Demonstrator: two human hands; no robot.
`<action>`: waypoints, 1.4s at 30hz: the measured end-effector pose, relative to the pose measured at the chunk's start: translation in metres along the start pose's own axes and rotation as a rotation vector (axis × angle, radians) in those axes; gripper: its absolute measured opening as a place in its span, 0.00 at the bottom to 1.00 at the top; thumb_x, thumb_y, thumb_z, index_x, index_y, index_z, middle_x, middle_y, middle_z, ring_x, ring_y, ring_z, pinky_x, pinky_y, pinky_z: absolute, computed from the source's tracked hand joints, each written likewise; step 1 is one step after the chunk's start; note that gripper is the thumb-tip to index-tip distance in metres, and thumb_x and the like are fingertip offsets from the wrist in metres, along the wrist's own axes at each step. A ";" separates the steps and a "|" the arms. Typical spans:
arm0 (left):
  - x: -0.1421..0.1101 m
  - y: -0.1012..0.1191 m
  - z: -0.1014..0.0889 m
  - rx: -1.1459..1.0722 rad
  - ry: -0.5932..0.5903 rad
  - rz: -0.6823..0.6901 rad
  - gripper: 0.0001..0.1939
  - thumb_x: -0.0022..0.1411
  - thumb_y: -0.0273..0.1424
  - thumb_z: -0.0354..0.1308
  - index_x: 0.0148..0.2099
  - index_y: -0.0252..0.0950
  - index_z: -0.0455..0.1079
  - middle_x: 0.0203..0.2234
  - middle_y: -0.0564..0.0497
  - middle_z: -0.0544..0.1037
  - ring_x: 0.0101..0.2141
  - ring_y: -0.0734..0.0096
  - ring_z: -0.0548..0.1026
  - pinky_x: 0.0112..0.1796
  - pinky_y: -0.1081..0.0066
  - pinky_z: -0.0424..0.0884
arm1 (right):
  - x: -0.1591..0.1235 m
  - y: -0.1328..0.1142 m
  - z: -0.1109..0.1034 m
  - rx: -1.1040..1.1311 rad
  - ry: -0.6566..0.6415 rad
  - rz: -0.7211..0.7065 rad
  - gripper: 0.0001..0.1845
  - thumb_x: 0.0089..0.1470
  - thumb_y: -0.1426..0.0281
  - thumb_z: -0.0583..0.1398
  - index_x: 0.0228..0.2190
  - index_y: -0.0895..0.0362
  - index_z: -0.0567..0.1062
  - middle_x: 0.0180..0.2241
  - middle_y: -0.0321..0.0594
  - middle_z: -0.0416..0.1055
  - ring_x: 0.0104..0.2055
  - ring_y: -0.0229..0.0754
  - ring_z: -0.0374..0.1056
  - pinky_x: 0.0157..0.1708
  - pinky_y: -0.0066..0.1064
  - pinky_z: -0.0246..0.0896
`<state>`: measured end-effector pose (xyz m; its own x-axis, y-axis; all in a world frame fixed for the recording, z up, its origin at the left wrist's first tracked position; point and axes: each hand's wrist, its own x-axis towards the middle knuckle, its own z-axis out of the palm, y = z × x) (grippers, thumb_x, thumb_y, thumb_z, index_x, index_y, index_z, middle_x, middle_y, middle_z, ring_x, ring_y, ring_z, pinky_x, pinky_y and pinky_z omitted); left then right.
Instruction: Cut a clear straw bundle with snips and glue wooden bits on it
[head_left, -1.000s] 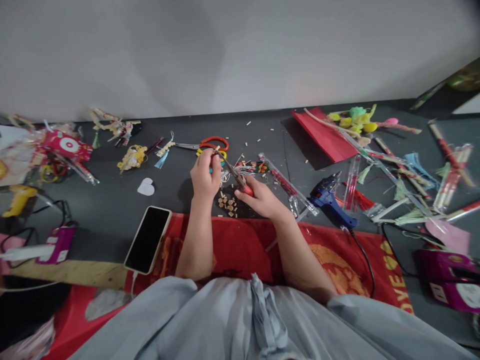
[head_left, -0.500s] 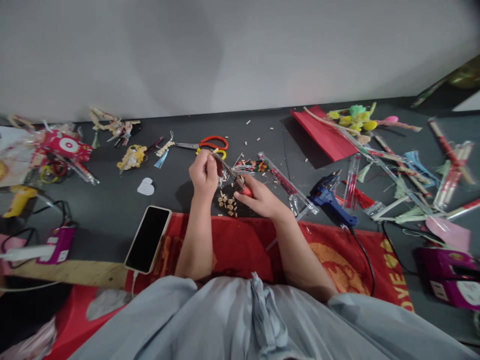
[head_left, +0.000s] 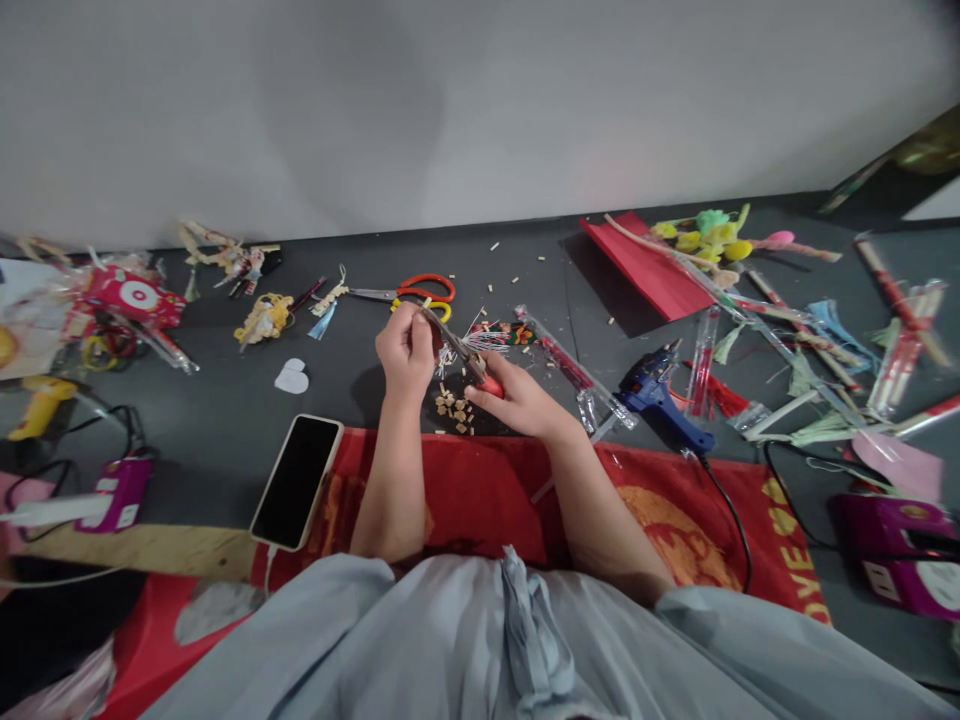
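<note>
My left hand (head_left: 406,350) is closed in a pinch, with the pale tip of a thin wooden stick (head_left: 426,303) showing above its fingers. My right hand (head_left: 519,396) grips a pair of red-handled scissors (head_left: 471,362), their blades pointing up and left to the fingertips of my left hand. Below the blades lies a small heap of cut wooden bits (head_left: 454,409). Behind the scissors, a bunch of thin white sticks (head_left: 487,338) fans out on the table. A second pair of scissors (head_left: 426,290), with orange and yellow handles, lies just beyond my left hand.
A blue glue gun (head_left: 660,395) and a clear tube with red contents (head_left: 570,362) lie right of my hands. A phone (head_left: 297,482) and a white paper heart (head_left: 292,376) lie to the left. A red folded card (head_left: 649,268) stands farther back. A red cloth (head_left: 480,490) covers the near edge.
Both hands keep almost the same pose. The scissors and my left hand have shifted very slightly.
</note>
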<state>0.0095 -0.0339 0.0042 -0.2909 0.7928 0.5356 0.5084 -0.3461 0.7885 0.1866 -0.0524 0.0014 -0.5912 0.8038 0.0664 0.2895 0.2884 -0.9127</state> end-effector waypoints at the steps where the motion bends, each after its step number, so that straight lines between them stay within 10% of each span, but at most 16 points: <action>1: 0.000 -0.001 0.000 -0.004 -0.002 -0.008 0.20 0.65 0.44 0.44 0.28 0.38 0.65 0.19 0.55 0.64 0.23 0.76 0.67 0.29 0.71 0.64 | 0.000 0.000 0.000 -0.008 0.008 0.007 0.16 0.55 0.56 0.55 0.36 0.56 0.64 0.34 0.39 0.68 0.34 0.40 0.62 0.37 0.33 0.57; 20: -0.001 0.007 0.016 -0.254 -0.115 -0.237 0.19 0.62 0.50 0.47 0.32 0.39 0.61 0.16 0.59 0.65 0.13 0.83 0.63 0.16 0.78 0.59 | 0.004 -0.001 0.002 -0.033 0.189 0.186 0.15 0.49 0.55 0.57 0.26 0.54 0.64 0.25 0.35 0.64 0.27 0.37 0.58 0.31 0.30 0.55; 26: -0.005 -0.002 0.027 -0.400 -0.448 -0.343 0.33 0.48 0.55 0.59 0.48 0.37 0.64 0.40 0.43 0.77 0.38 0.68 0.77 0.32 0.71 0.74 | 0.006 0.002 0.006 0.005 0.289 0.226 0.16 0.47 0.54 0.56 0.26 0.54 0.65 0.24 0.35 0.66 0.27 0.39 0.60 0.31 0.31 0.57; 32: -0.015 0.013 0.039 -0.439 -0.704 -0.402 0.30 0.43 0.40 0.69 0.49 0.35 0.68 0.44 0.39 0.78 0.43 0.62 0.77 0.45 0.62 0.73 | 0.007 0.012 0.006 0.015 0.340 0.201 0.16 0.45 0.65 0.54 0.38 0.55 0.70 0.38 0.44 0.73 0.38 0.47 0.68 0.38 0.37 0.62; 42: -0.016 0.020 0.043 -0.328 -0.616 -0.407 0.16 0.44 0.33 0.66 0.37 0.32 0.73 0.33 0.44 0.80 0.33 0.68 0.76 0.35 0.67 0.73 | 0.009 0.016 0.009 -0.008 0.339 0.252 0.13 0.45 0.66 0.54 0.35 0.54 0.69 0.35 0.45 0.74 0.37 0.48 0.69 0.37 0.39 0.64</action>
<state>0.0585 -0.0320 -0.0018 0.1458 0.9893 0.0004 0.1669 -0.0250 0.9857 0.1790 -0.0456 -0.0161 -0.2205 0.9750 -0.0279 0.4002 0.0643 -0.9142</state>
